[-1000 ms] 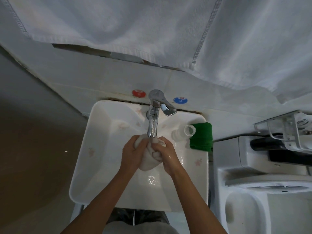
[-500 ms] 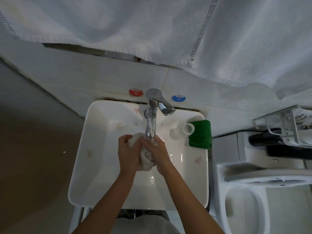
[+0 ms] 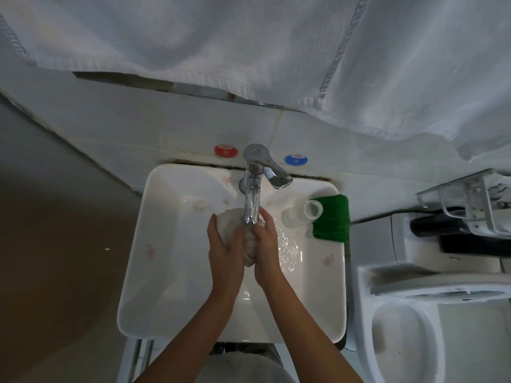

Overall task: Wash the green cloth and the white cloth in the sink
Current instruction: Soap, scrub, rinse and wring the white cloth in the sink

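Observation:
The wet white cloth [image 3: 229,223] is bunched into a ball under the chrome tap [image 3: 253,200], over the white sink [image 3: 154,244]. My left hand [image 3: 224,250] grips the ball from the left and my right hand [image 3: 266,244] grips it from the right, with most of the cloth hidden between them. Water shimmers on the basin just right of my right hand. The folded green cloth [image 3: 331,219] lies on the sink's back right corner, apart from both hands.
A clear open-topped bottle [image 3: 304,212] stands on the rim beside the green cloth. Red [image 3: 226,150] and blue [image 3: 296,159] discs sit on the wall behind the tap. White towels [image 3: 249,51] hang above. A toilet [image 3: 414,313] and a wire rack [image 3: 475,203] are at the right.
Both hands have drawn closer together around the white cloth and slid a little back under the tap spout. The green cloth and bottle have not moved.

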